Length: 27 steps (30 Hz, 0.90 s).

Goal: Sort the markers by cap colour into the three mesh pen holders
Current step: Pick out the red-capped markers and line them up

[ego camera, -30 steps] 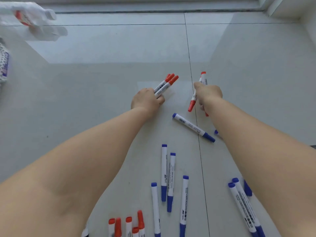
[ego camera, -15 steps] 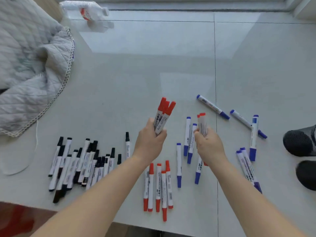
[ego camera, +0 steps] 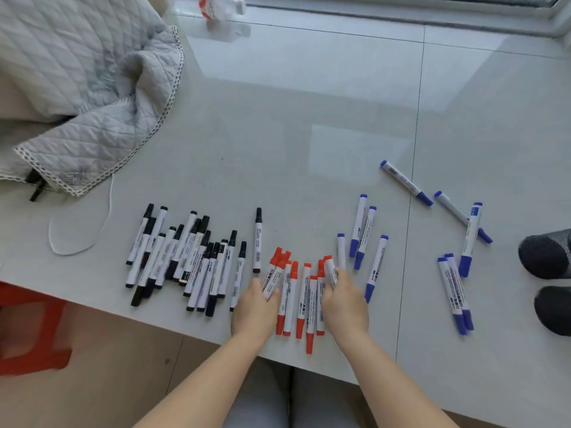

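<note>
Both hands (ego camera: 254, 313) (ego camera: 345, 304) have dropped to the row, each grip clutching red-capped white markers (ego camera: 273, 274).

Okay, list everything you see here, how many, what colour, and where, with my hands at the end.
black markers: roughly twenty, white barrels with black caps, heaped on the floor at left
red markers: about five lying between the hands, more gripped in each hand
blue markers: about ten, scattered at right in loose clusters
quilt: one, pale grey, crumpled at upper left
cord: one, white, looped below the quilt
bottle: one, clear with a red label, lying at top
stool: one, red, lower left, partly cut off
feet: two in dark socks, right edge
mesh holders: none in view
left hand: closed on red markers
right hand: closed on red markers
</note>
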{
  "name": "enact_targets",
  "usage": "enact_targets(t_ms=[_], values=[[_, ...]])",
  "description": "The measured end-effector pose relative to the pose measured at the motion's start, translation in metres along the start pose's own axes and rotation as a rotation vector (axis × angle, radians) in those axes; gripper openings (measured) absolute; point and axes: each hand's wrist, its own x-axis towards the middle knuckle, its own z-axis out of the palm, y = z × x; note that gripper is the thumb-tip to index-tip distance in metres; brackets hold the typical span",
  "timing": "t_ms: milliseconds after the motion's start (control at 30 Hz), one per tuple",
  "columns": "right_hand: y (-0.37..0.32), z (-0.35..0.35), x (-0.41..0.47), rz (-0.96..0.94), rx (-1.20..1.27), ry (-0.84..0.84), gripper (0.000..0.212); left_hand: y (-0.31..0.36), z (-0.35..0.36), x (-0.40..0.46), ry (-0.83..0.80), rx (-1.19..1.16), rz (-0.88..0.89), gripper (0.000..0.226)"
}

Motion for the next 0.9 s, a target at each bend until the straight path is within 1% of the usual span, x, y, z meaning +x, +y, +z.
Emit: enact_targets(t_ms=[100, 233, 367, 567, 633, 733, 833, 900], values=[[0.002, 0.003, -0.001, 0.019, -0.056, 0.038, 0.033, 0.0, 0.007, -0.003, -0.003, 0.049, -0.025, 0.022], [0.005, 0.008, -0.006, 0.022, -0.074, 0.068, 0.038, 0.0, 0.013, -0.008, 0.048, 0.052, -0.006, 0.023], [0.006, 0.016, -0.014, 0.007, -0.111, 0.096, 0.046, 0.001, 0.017, -0.013, 0.058, 0.024, 0.025, 0.038], [0.005, 0.027, -0.024, -0.039, -0.25, 0.154, 0.06, -0.003, 0.013, -0.012, 0.058, 0.148, 0.132, 0.066], [0.008, 0.032, -0.028, -0.071, -0.284, 0.144, 0.062, -0.005, 0.012, -0.011, 0.051, 0.214, 0.202, 0.072], [0.015, 0.041, -0.033, -0.106, -0.328, 0.084, 0.067, -0.01, 0.012, -0.008, 0.052, 0.288, 0.273, 0.078], [0.019, 0.048, -0.036, -0.105, -0.334, 0.047, 0.07, -0.014, 0.011, -0.006, 0.061, 0.348, 0.32, 0.077], [0.017, 0.047, -0.036, -0.103, -0.319, 0.048, 0.07, -0.012, 0.009, -0.006, 0.079, 0.343, 0.34, 0.076]])
